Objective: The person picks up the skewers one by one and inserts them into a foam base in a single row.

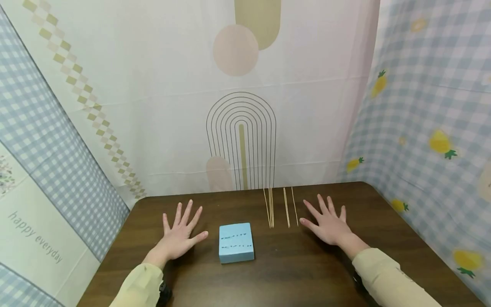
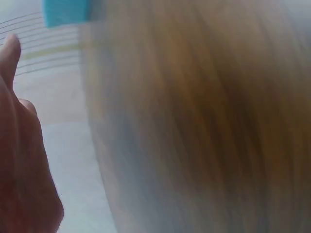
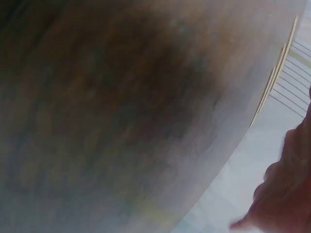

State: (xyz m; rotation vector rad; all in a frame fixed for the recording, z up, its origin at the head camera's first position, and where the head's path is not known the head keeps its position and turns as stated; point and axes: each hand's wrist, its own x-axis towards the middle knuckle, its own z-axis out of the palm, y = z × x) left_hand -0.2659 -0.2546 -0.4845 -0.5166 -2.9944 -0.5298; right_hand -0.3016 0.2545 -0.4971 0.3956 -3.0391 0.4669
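From the head view, the left hand (image 1: pixel 179 236) and right hand (image 1: pixel 327 224) lie flat on the dark surface (image 1: pixel 307 273), each grip spread and holding nothing. The blue foam block (image 1: pixel 235 242) sits between them, just beside the left thumb. The wooden skewers (image 1: pixel 280 207) lie near the far edge, just left of the right hand. Bare room lies toward the near edge.

In the left wrist view, the block (image 2: pixel 65 12) shows blurred at the top, apart from the fingers (image 2: pixel 9 53).

In the right wrist view, the skewers (image 3: pixel 274 73) cross the surface's edge.

i see a dark wooden surface (image 1: pixel 307 273) across the lower frame, patterned cloth backdrop (image 1: pixel 153 106) filling the upper frame.
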